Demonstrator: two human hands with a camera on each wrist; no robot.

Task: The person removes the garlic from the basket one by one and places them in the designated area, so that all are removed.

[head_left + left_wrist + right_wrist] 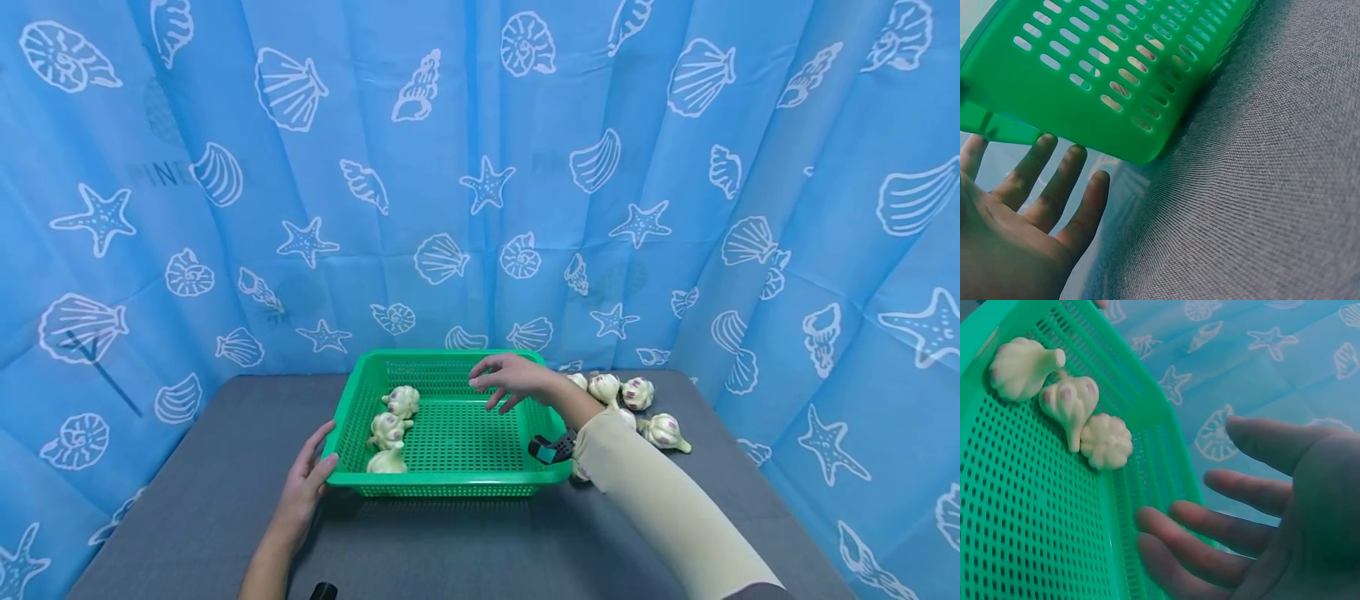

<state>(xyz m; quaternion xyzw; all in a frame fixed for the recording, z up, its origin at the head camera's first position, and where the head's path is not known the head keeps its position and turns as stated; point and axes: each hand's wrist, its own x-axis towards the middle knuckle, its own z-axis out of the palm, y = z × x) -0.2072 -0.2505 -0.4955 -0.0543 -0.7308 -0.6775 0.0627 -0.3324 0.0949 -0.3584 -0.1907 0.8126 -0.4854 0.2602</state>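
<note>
A green plastic basket [450, 478] with slotted walls stands on the grey cloth. Inside, along its left wall, lie three garlic bulbs, one of them the middle garlic bulb [387, 431]; the right wrist view shows the same garlic bulbs [1071, 400] in the basket corner. My left hand [302, 479] touches the basket's left rim, fingers nearly straight against its outer side in the left wrist view. Over the basket's right half hovers my right hand [512, 379], its fingers loosely bent and holding nothing.
Right of the basket lies a loose group of several garlic bulbs [664, 432], partly hidden behind the right forearm. A blue shell-print curtain [480, 250] hangs behind and along the sides. A small black object [324, 591] shows at the bottom edge.
</note>
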